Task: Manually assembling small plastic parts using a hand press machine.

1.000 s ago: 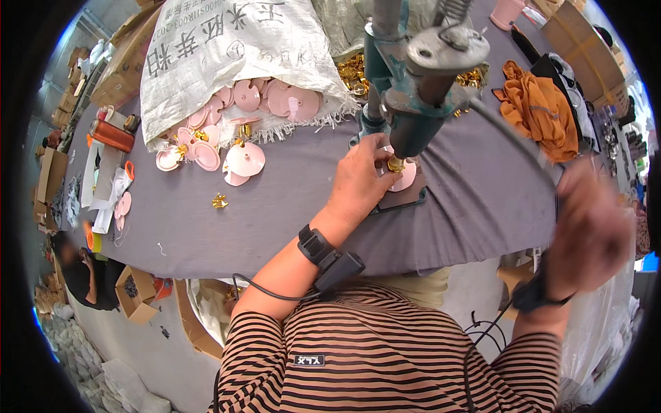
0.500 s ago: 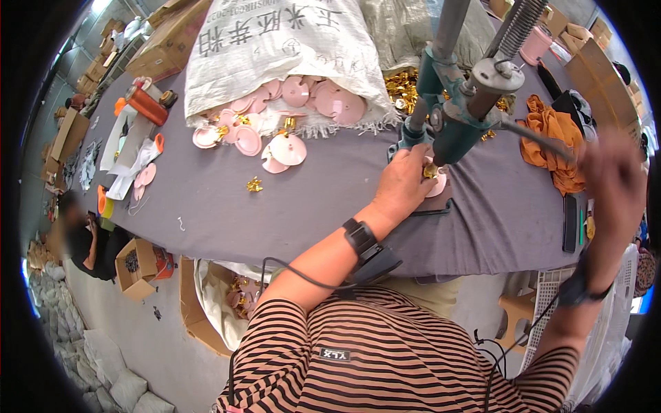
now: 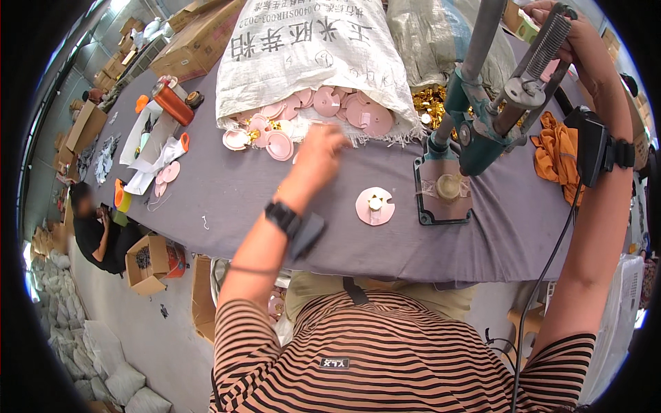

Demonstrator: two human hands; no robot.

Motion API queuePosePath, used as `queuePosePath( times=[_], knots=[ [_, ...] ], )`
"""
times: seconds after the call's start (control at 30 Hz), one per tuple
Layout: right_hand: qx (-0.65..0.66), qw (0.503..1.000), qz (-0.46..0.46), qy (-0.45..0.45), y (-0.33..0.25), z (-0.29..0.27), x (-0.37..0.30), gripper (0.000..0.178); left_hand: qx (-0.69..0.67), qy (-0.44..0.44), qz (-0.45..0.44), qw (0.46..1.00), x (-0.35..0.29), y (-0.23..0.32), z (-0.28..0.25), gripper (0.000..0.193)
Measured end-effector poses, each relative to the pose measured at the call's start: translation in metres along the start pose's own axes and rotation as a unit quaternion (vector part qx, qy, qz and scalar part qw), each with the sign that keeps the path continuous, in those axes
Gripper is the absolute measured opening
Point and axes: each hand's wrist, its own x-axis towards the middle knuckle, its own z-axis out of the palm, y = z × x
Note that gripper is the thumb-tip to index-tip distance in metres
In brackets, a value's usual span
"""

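My left hand (image 3: 318, 160), smeared by motion, is above the table by the pink discs at the mouth of a white woven sack (image 3: 303, 58); its fingers cannot be made out. Up at the right, my right hand (image 3: 577, 43) is closed around the raised lever (image 3: 556, 77) of a green hand press (image 3: 478, 148). A round, clear-looking die piece (image 3: 449, 186) sits on the press base, with no pink disc there. Left of the base, a notched pink disc (image 3: 364, 208) with a gold and white piece at its middle lies flat on the table.
Pink discs (image 3: 370, 117) spill from the sack, and gold clips (image 3: 430, 103) are heaped behind the press. An orange cloth (image 3: 556, 155) lies to the right. Scissors, an orange-red cylinder (image 3: 172, 103) and a white tray are at the left. Another person (image 3: 100, 230) sits beyond the table.
My left hand has left the press base and swung left toward the sack. My right hand has gone up with the lever. One disc now lies beside the press. The view has shifted.
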Motion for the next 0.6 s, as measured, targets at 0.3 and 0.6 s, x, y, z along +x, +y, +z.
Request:
queuePosePath(
  times=[0.3, 0.6],
  knots=[
    [0.087, 0.987, 0.129, -0.035, -0.053, 0.002, -0.029, 0.014, 0.143, -0.035, -0.004, 0.989, 0.059, -0.073, 0.016, 0.024],
    [0.155, 0.973, 0.120, -0.126, -0.001, 0.007, 0.021, 0.020, -0.267, -0.041, -0.077, 0.960, 0.010, 0.141, 0.080, 0.032]
  ],
)
